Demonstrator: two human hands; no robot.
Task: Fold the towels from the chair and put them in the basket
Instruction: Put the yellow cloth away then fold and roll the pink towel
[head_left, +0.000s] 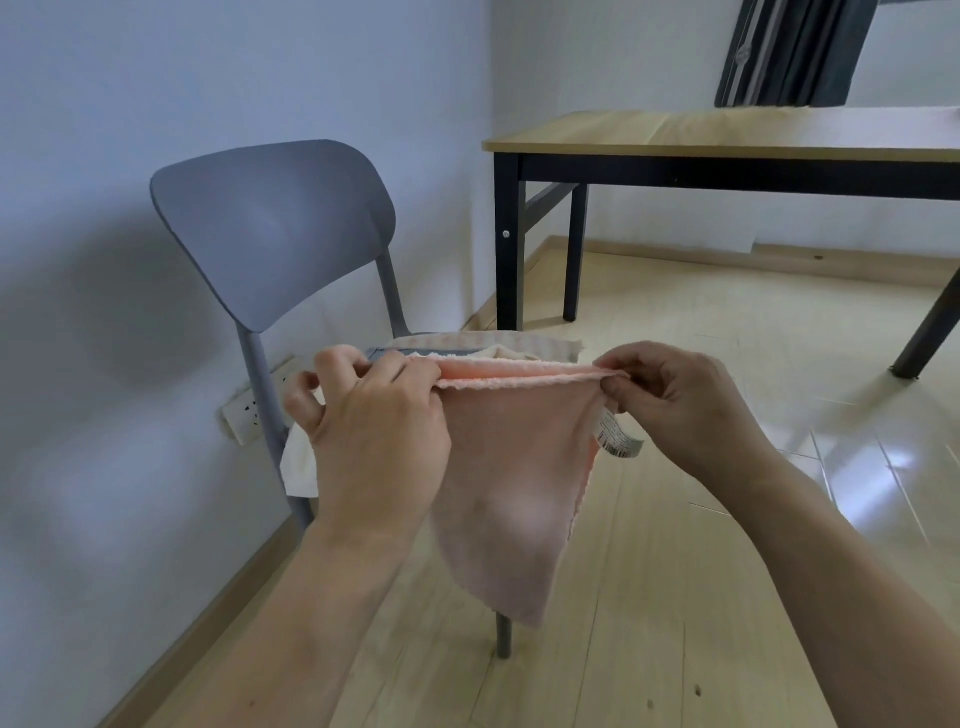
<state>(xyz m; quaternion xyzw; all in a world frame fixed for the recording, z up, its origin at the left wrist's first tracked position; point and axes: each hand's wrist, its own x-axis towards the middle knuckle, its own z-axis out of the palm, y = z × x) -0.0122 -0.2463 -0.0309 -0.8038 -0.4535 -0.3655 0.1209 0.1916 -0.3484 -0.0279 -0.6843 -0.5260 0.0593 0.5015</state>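
A pink towel (511, 467) hangs in the air in front of the grey chair (270, 228), doubled over with its two top edges together. My left hand (374, 431) pinches its upper left corner and my right hand (680, 395) pinches the upper right corner, where a white label (615, 439) dangles. Behind the pink towel, cream and striped towels (514, 348) lie on the chair seat, and a cream piece (300, 462) hangs off the seat's left side. No basket is in view.
A wooden table with black legs (727, 140) stands at the back right. A dark curtain (789, 52) hangs behind it. A wall socket (244, 410) sits low on the left wall. The floor (675, 571) is light wood.
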